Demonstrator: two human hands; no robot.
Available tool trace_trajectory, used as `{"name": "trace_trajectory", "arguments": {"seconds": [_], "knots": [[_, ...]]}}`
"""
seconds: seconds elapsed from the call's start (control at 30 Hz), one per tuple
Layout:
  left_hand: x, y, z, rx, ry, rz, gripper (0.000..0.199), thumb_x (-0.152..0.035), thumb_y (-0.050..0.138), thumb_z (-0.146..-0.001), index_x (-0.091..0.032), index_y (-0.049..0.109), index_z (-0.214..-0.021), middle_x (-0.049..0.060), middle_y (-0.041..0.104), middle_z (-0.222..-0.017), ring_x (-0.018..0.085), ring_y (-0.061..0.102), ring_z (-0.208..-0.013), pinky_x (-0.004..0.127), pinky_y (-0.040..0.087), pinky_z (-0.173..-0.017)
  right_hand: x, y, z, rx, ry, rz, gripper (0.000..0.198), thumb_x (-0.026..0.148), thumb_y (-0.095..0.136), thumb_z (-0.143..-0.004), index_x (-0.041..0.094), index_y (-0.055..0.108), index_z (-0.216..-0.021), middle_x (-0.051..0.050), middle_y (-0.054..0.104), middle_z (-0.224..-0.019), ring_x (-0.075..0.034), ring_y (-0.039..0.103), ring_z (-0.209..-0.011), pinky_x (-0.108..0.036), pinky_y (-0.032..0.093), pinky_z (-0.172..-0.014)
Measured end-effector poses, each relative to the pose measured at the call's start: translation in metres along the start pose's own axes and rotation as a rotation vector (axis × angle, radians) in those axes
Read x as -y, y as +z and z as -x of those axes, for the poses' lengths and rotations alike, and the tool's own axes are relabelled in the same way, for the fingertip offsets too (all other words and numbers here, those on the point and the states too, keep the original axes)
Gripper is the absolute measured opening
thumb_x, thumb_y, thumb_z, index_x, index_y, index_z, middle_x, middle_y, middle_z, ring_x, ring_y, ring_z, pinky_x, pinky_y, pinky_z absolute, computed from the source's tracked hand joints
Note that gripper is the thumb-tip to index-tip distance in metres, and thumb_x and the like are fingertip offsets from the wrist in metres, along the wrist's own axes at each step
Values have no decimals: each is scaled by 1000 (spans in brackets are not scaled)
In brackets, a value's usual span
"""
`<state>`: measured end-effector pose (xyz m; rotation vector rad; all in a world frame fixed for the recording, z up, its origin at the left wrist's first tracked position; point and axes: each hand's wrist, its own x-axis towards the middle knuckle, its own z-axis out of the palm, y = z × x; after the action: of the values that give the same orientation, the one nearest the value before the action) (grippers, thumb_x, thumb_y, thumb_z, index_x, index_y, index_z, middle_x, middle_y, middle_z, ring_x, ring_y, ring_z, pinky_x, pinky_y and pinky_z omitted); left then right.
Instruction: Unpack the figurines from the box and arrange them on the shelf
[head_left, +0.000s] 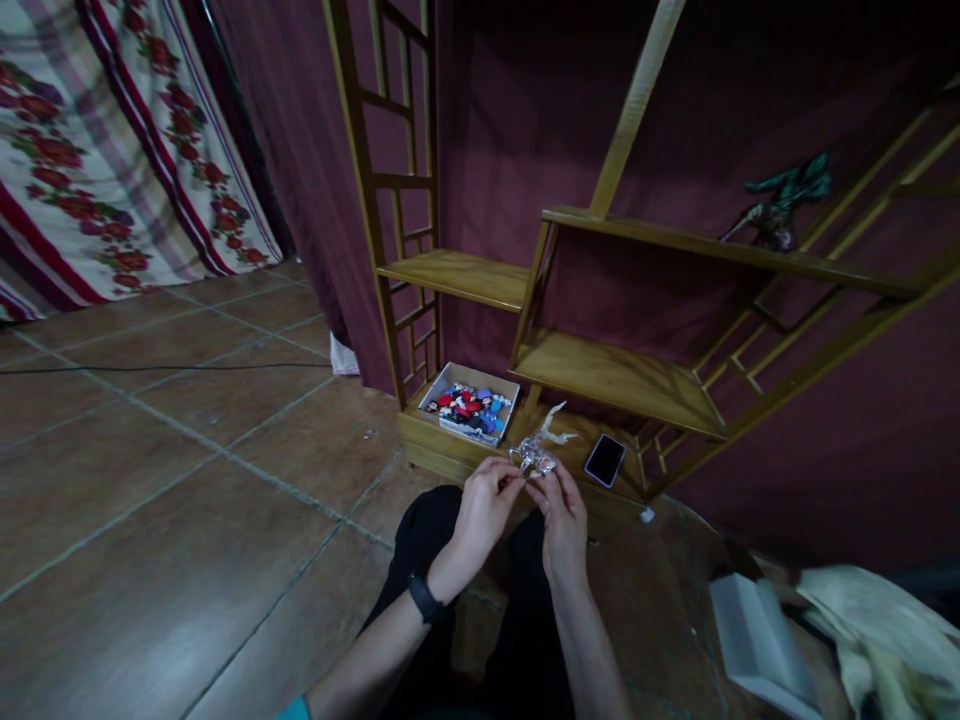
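A clear glass deer figurine [534,456] with tall pale antlers is held between my hands, over my knees and in front of the low shelf. The fingers of my left hand [486,500] are pinched at its lower left side. My right hand [561,505] grips it from the right, its fingertips at the body. Parts of the figurine's legs and base are hidden by my fingers. Just beyond, on the bottom shelf [427,447], stands an open box [448,381] of small colourful figures [472,405]. To the right lies a phone [604,461] with a dark screen.
The wooden shelf unit [622,375] rises in front of me, with a dark animal-like sculpture [780,205] on an upper board. At the lower right are a white box [761,640] and pale cloth [885,620] on the tiled floor [247,520]. A black cable [165,368] crosses the left.
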<state>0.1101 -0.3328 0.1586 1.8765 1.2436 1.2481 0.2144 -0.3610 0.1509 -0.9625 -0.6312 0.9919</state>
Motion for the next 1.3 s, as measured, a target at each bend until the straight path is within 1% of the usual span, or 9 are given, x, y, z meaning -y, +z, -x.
{"name": "trace_trajectory", "arguments": {"seconds": [0.13, 0.27, 0.37, 0.53, 0.63, 0.8, 0.97, 1.1, 1.3], "knots": [[-3, -1, -1, -23, 16, -2, 11, -18, 56, -79, -18, 66, -81, 4, 62, -91, 15, 60, -83, 28, 48, -76, -4, -2, 0, -13, -16, -48, 38, 39, 58, -77, 21, 56, -110, -7, 61, -112, -21, 60, -98, -43, 45, -89], [-7, -2, -1, -12, 39, -27, 12, -19, 54, -80, -18, 66, -82, 4, 61, -91, 15, 59, -84, 29, 48, -76, -10, -5, -1, -27, -28, -85, 27, 41, 58, -77, 20, 56, -94, -4, 64, -98, -19, 61, -93, -44, 44, -91], [-9, -2, -1, -3, 60, -48, 13, -18, 52, -81, -19, 65, -83, 4, 60, -91, 15, 59, -83, 29, 49, -75, -13, -9, -3, -16, -18, -58, 24, 43, 58, -77, 20, 56, -85, -3, 65, -92, -18, 61, -93, -42, 44, -90], [-11, -3, 1, -8, 102, -83, 14, -17, 49, -83, -19, 63, -86, 4, 58, -96, 14, 58, -87, 28, 49, -78, -13, -14, -3, -24, 8, 34, 26, 44, 57, -77, 20, 56, -89, -3, 64, -95, -19, 60, -92, -38, 48, -83], [-10, -3, 3, -10, 112, -112, 14, -17, 48, -84, -19, 61, -88, 4, 57, -98, 14, 58, -88, 28, 49, -79, -14, -17, -3, -11, 16, 35, 26, 42, 57, -77, 20, 57, -91, -3, 64, -93, -18, 61, -87, -35, 49, -79], [-10, -2, 5, 1, 138, -156, 15, -17, 46, -85, -19, 59, -91, 4, 55, -101, 14, 58, -89, 28, 50, -79, -13, -18, -3, 13, 32, -3, 28, 40, 60, -75, 20, 59, -94, -4, 64, -93, -17, 61, -88, -36, 48, -83], [-12, -4, 5, 7, 176, -195, 15, -18, 45, -86, -19, 58, -93, 5, 55, -103, 14, 59, -88, 28, 51, -79, -13, -19, -3, 17, 30, 33, 30, 42, 59, -75, 20, 59, -96, -5, 65, -97, -19, 61, -92, -40, 47, -85], [-15, -5, 6, 50, 215, -293, 18, -20, 41, -88, -19, 56, -98, 6, 54, -108, 15, 59, -92, 29, 50, -81, -16, -22, -3, 2, 27, 40, 29, 40, 59, -75, 20, 60, -96, -5, 65, -97, -19, 61, -93, -39, 48, -84], [-18, -6, 5, 115, 284, -462, 20, -19, 39, -88, -19, 52, -103, 10, 52, -115, 17, 60, -92, 30, 51, -78, -16, -27, -2, 3, -16, 51, 26, 40, 60, -74, 22, 60, -94, -3, 65, -95, -18, 60, -89, -36, 48, -78]]}}
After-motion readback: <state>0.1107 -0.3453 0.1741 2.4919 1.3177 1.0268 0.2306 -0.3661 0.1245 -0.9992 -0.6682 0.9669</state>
